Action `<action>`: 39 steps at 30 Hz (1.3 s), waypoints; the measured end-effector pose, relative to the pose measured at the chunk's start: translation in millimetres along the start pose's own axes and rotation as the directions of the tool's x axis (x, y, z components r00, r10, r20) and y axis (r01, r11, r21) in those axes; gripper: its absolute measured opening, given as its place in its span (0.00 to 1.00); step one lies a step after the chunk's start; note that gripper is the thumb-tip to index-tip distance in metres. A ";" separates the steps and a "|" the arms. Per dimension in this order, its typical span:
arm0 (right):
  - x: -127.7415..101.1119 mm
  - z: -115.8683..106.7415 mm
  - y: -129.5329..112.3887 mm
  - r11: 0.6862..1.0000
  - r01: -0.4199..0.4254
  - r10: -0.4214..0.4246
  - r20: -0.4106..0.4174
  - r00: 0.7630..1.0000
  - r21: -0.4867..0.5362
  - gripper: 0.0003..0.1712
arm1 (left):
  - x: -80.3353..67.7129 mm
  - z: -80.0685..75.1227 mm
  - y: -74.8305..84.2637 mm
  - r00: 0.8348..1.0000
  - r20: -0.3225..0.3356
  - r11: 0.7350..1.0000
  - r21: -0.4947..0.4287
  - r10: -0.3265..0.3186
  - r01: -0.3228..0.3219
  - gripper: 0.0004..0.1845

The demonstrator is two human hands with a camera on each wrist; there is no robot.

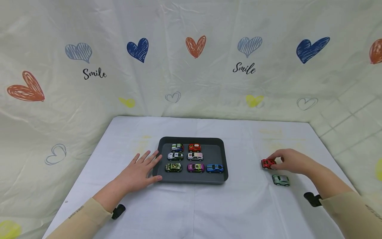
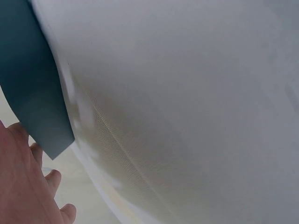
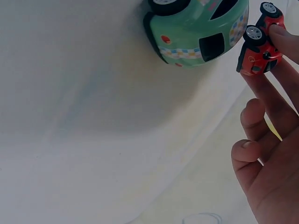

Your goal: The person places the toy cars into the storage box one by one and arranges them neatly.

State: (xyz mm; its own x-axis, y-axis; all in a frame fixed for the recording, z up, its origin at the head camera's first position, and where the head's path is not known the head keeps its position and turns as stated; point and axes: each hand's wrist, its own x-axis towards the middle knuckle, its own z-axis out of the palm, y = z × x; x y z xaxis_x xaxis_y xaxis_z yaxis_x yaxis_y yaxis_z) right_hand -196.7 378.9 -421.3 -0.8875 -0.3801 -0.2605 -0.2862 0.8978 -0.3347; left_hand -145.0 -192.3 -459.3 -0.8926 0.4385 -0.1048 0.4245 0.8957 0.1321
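Observation:
Between thumb and fingers, my right hand (image 1: pixel 292 161) pinches a red toy car (image 1: pixel 268 163) on the right of the table; the right wrist view shows the red toy car (image 3: pixel 262 44) at the fingertips. Just nearer to me is a green toy car (image 1: pixel 281 180), not held; it looms large in the right wrist view. My left hand (image 1: pixel 138 174) lies with fingers spread at the left edge of a dark grey tray (image 1: pixel 209 179), touching its rim. Inside the tray stand several toy cars in rows, among them a blue car (image 1: pixel 215 168) and a purple car (image 1: pixel 195 168).
A white cloth covers the table (image 1: pixel 238 212). Behind it hangs a pale curtain (image 1: pixel 221 20) printed with hearts and the word "Smile". A black wrist strap piece (image 1: pixel 312 199) sticks out beside my right sleeve.

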 end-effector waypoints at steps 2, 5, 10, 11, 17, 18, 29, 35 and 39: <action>0.9 -1.3 -3.9 1.000 0.005 -0.005 -0.004 1.000 0.002 0.18 | 0.2 0.2 -0.2 1.000 -0.005 1.000 -0.001 0.003 -0.003 0.45; 2.8 -3.3 -10.6 1.000 0.013 -0.013 -0.009 1.000 0.004 0.19 | 0.8 0.7 -0.3 1.000 -0.006 1.000 0.003 0.000 0.000 0.45; 9.1 -4.8 -22.3 0.999 0.030 -0.029 -0.022 0.999 0.020 0.18 | 0.2 0.2 -0.1 1.000 0.000 1.000 0.006 -0.002 0.002 0.46; 10.5 -5.2 -24.2 0.999 0.036 -0.035 -0.026 0.999 0.022 0.18 | 0.0 0.1 -0.2 1.000 0.002 1.000 0.006 -0.001 0.001 0.46; 21.2 -7.4 -39.7 0.996 0.089 -0.088 -0.055 0.995 0.011 0.17 | -1.5 0.2 0.1 1.000 0.006 1.000 0.000 0.011 -0.011 0.47; 23.6 -7.7 -43.1 0.995 0.098 -0.097 -0.058 0.994 0.006 0.17 | -1.6 0.3 0.2 1.000 0.004 1.000 -0.001 0.013 -0.013 0.48; 52.5 -7.7 -90.1 0.976 0.218 -0.218 -0.080 0.973 -0.014 0.17 | -1.1 1.0 -0.5 1.000 -0.003 1.000 -0.008 0.016 -0.016 0.47; 67.2 -3.6 -113.0 0.969 0.245 -0.246 -0.101 0.964 -0.027 0.18 | -1.6 0.0 0.1 1.000 -0.004 1.000 -0.007 0.017 -0.017 0.46; 75.6 -0.7 -128.1 0.971 0.238 -0.240 -0.103 0.965 -0.028 0.18 | -1.6 0.0 -0.2 1.000 -0.004 1.000 -0.003 0.017 -0.017 0.47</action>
State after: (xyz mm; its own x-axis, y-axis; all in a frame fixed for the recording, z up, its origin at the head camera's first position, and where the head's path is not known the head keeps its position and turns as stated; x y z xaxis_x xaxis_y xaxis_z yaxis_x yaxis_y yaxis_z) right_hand -227.4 235.4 -397.5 -0.8253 -0.5593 -0.0779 -0.4993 0.7872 -0.3619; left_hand -143.7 -193.2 -459.2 -0.8859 0.4532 -0.0986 0.4390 0.8880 0.1368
